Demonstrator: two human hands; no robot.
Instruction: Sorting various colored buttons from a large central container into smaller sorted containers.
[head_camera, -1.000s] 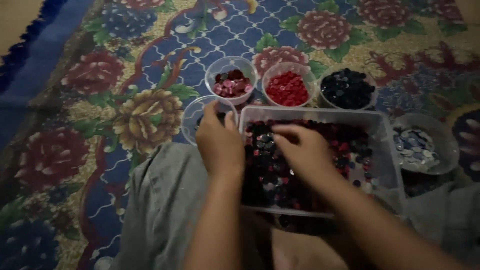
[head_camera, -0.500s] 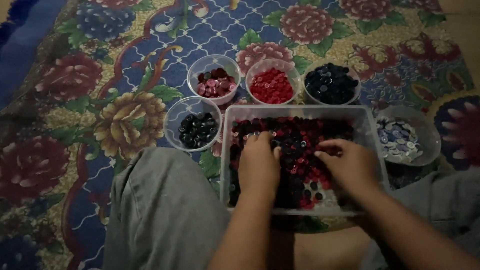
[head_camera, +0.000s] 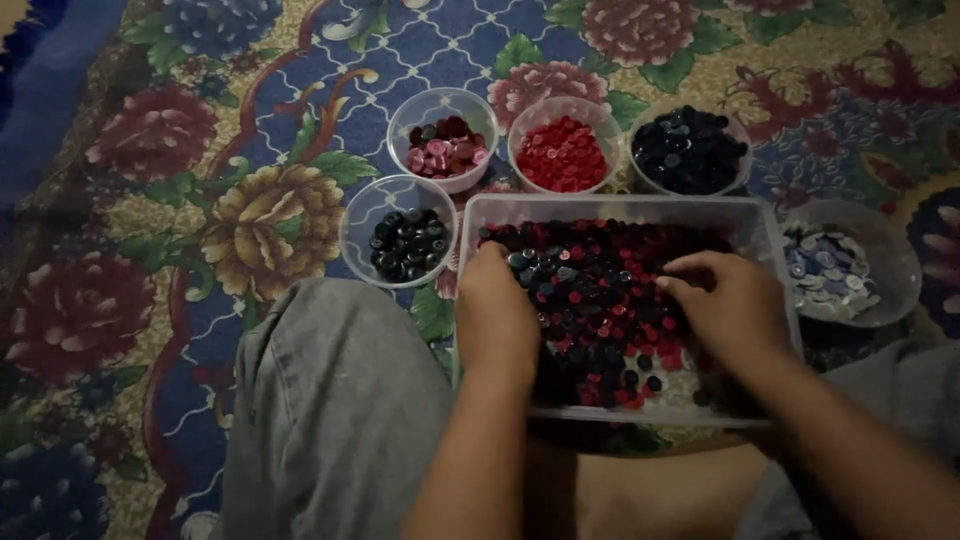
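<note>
Nearest the camera, over a grey-trousered knee (head_camera: 335, 400), both forearms reach into a clear rectangular tub (head_camera: 775, 250) heaped with mixed dark and red buttons (head_camera: 600, 290). The left hand (head_camera: 495, 315) lies palm-down on the near-left part of the heap, fingers together and curled into the buttons; whether any button is pinched beneath them I cannot tell. The right hand (head_camera: 725, 310) rests on the right side, fingertips drawn together and pressed into the pile, and its catch is likewise hidden. By my reading the step in hand is picking through the heap by colour. A next move would call for lifting one colour cleanly and carrying it over the tub's rim. Just beyond the tub's left corner stands a bowl of black buttons (head_camera: 405, 245), and to the right a bowl of pale buttons (head_camera: 830, 270). Farther off sit three bowls in a row: pink and maroon (head_camera: 445, 150), red (head_camera: 560, 155), dark navy (head_camera: 690, 150), all on a flowered carpet (head_camera: 200, 180).
</note>
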